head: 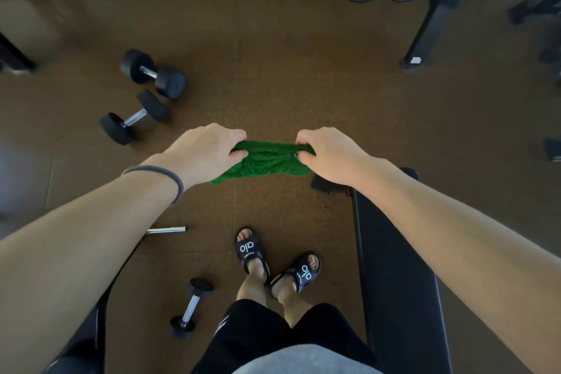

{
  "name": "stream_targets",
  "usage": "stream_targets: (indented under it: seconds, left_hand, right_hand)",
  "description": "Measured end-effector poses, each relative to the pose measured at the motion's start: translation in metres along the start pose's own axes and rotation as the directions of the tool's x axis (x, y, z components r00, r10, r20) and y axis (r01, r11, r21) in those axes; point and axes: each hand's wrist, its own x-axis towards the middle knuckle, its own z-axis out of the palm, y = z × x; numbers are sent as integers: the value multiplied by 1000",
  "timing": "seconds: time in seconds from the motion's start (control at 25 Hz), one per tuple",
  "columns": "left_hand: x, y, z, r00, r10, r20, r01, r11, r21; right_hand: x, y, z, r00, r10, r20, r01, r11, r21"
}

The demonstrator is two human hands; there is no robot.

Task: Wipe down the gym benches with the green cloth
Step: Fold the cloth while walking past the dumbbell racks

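I judge the main risk to be a trip: three dumbbells (153,74) lie loose on the floor (273,70) to my left. The green cloth (267,159) hangs in the air between both hands, bunched, clear of the bench (397,267) at my right. Left hand (206,150) and right hand (326,155) each have fingers (238,155) curled tight on a cloth edge.

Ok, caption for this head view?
Both hands, left hand and right hand, stretch the green cloth above the floor, black bench at right.
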Motion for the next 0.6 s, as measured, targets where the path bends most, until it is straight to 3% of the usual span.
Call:
stream_targets:
  seconds: [0.16, 0.4, 0.6]
  left_hand:
    - [-15, -37, -23, 999, 24, 49, -27, 998, 59]
    - [-30, -100, -63, 1000, -28, -9, 29, 998, 48]
    - [-47, -169, -79, 992, 63, -108, -39, 977, 211]
  right_hand:
    - [13, -26, -21, 994, 2, 107, -12, 995, 97]
    - [53, -79, -53, 1000, -12, 20, 12, 1000, 8]
    - [93, -124, -65, 999, -17, 42, 19, 999, -37]
